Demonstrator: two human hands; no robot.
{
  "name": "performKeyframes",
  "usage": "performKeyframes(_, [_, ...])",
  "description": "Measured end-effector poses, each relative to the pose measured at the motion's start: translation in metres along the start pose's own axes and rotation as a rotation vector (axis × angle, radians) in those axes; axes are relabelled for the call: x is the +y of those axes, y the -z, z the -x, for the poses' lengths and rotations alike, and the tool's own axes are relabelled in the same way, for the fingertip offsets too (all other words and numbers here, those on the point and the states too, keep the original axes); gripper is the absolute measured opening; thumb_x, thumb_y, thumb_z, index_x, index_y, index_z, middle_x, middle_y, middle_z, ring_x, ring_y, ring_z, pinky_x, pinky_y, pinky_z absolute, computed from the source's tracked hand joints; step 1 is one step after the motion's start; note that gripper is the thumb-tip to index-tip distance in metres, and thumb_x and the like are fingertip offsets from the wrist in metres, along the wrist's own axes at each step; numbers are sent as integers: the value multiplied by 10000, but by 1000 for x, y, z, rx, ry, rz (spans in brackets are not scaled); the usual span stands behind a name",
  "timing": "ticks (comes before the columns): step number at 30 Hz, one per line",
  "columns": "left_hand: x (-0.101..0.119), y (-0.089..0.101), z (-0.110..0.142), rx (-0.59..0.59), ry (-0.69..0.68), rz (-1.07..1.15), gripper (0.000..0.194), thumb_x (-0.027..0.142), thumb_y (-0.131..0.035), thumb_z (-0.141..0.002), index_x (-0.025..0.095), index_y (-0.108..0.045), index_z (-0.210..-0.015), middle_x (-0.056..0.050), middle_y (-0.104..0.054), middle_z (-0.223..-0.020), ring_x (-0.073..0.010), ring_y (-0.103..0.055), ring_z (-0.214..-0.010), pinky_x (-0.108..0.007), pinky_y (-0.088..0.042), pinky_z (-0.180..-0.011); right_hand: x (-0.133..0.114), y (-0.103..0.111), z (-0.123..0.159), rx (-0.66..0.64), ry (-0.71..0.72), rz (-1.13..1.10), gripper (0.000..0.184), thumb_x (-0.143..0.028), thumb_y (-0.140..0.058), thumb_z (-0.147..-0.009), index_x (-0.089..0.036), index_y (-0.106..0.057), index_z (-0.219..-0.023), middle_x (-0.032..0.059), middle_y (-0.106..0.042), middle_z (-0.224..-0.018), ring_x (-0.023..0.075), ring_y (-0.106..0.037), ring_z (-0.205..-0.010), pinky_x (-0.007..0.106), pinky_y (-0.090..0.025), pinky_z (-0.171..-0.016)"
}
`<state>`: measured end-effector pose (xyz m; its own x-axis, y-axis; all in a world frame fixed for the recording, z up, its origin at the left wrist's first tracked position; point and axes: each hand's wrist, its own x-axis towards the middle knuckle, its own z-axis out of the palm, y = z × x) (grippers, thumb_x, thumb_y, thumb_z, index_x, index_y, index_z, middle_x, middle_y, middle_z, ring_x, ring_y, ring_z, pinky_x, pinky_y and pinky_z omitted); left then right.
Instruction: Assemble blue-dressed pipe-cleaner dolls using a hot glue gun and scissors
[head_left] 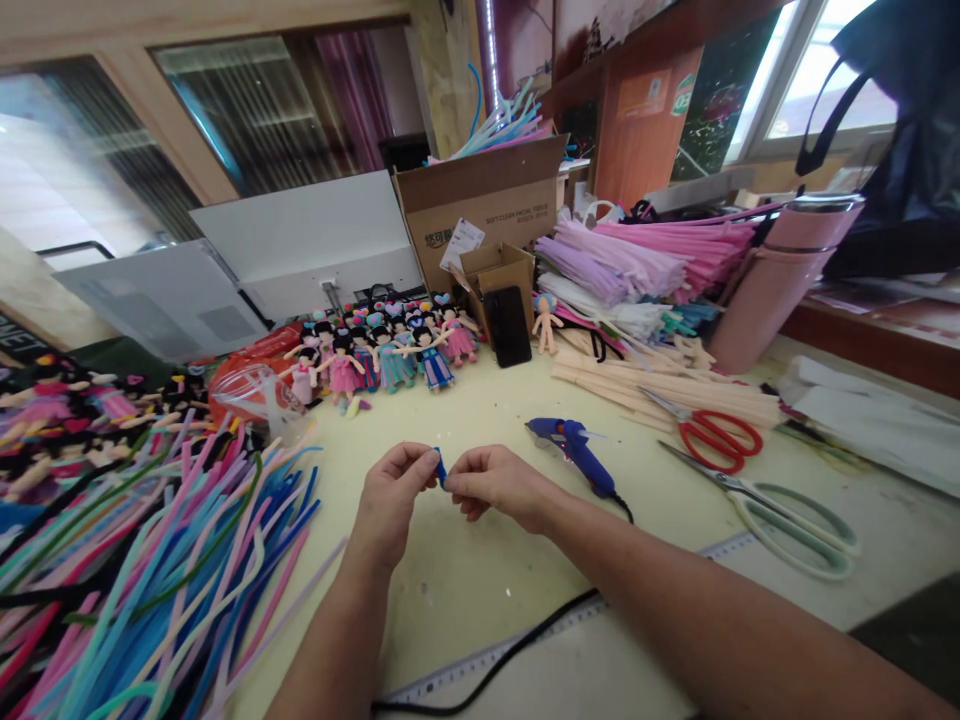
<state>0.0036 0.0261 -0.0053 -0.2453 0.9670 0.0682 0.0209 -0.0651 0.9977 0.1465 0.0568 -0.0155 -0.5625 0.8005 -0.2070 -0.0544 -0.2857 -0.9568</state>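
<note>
My left hand (391,497) and my right hand (496,484) meet over the pale yellow table (465,570). Both pinch one small blue piece (441,467) between their fingertips, which looks like a short bit of blue pipe cleaner. The fingers of both hands are curled closed around it. A blue glue gun (574,452) lies on the table just right of my right hand, its black cord (495,665) running back under my forearm.
A heap of coloured pipe cleaners (150,570) fills the left. Small dolls (390,355) stand in a row at the back, before cardboard boxes (487,205). Red scissors (712,435), pale green scissors (787,515), beige stems (660,385), a pink flask (780,280) and a ruler (480,665) lie around.
</note>
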Motion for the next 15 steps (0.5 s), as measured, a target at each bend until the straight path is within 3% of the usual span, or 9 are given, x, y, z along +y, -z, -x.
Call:
performKeyframes(7, [6, -2, 2, -22, 61, 84, 134, 234, -703, -618, 169, -594, -664, 37, -596, -532, -101, -510, -517, -227, -370, -543, 0, 3, -2, -8, 19, -31, 51, -182, -603, -654, -140, -575, -647, -27, -566, -551, 62, -509, -490, 196, -450, -497])
performKeyframes(15, [2, 1, 0, -31, -29, 48, 146, 196, -727, -606, 176, -631, -714, 25, -626, -609, -112, -549, -556, -240, -427, -573, 1, 3, -3, -2, 19, 15, 81, -198, -638, -627, -148, -575, -628, -32, -545, -518, 67, -493, -482, 194, -430, -476])
